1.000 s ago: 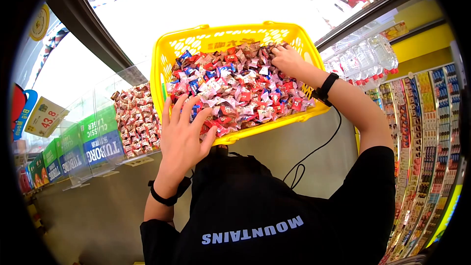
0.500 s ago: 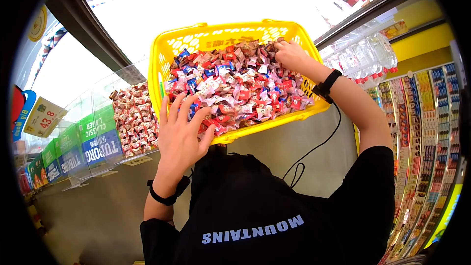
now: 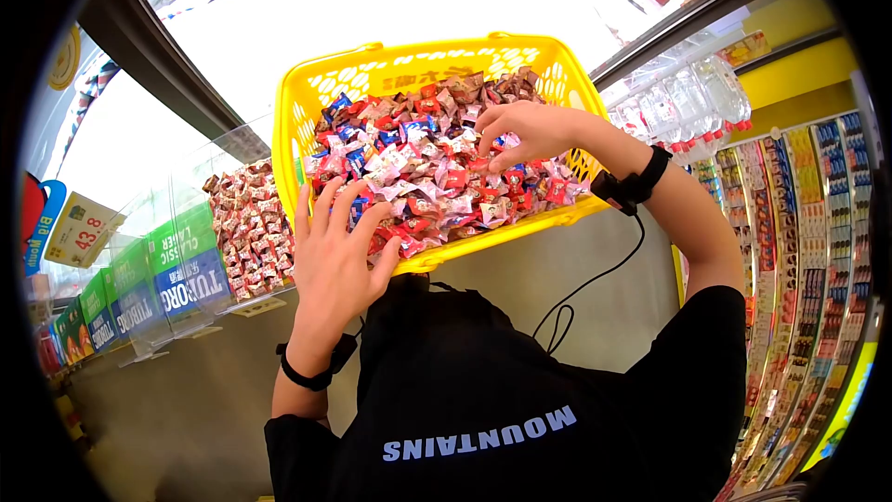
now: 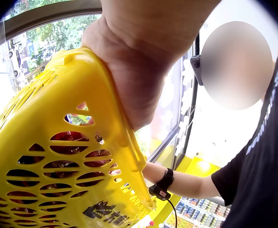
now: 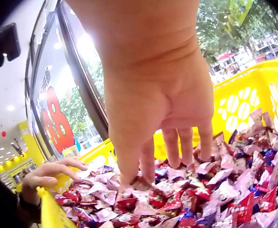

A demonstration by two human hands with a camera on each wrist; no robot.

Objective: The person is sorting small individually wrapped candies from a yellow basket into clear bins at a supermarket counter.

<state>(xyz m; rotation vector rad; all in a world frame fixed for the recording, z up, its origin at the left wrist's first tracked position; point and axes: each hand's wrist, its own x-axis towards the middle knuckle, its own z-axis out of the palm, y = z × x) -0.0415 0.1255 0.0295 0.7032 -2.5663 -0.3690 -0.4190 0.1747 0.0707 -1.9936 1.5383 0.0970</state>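
Note:
A yellow plastic basket (image 3: 307, 98) is heaped with wrapped candies (image 3: 437, 163) in pink, red, blue and brown wrappers. My left hand (image 3: 336, 246) rests over the near left corner of its rim, fingers spread toward the candies; the left wrist view shows the heel of this hand (image 4: 134, 78) against the yellow rim (image 4: 115, 90). Over the middle right of the heap, my right hand (image 3: 530, 130) has its thumb and index finger apart. In the right wrist view, the right hand (image 5: 158, 99) points down, fingertips right at the candies (image 5: 172, 204).
Left of the basket, more wrapped candies (image 3: 251, 232) fill a clear bin beside green and blue beer cartons (image 3: 190, 260). Water bottles (image 3: 683, 107) and packed shelves (image 3: 799, 288) stand at the right. A cable (image 3: 599, 286) hangs from the right wrist; a window frame (image 3: 163, 46) rises behind.
My right hand has lifted from the brown candies at the basket's far right corner and moved left and nearer, over the middle of the heap. The left hand keeps its place at the rim.

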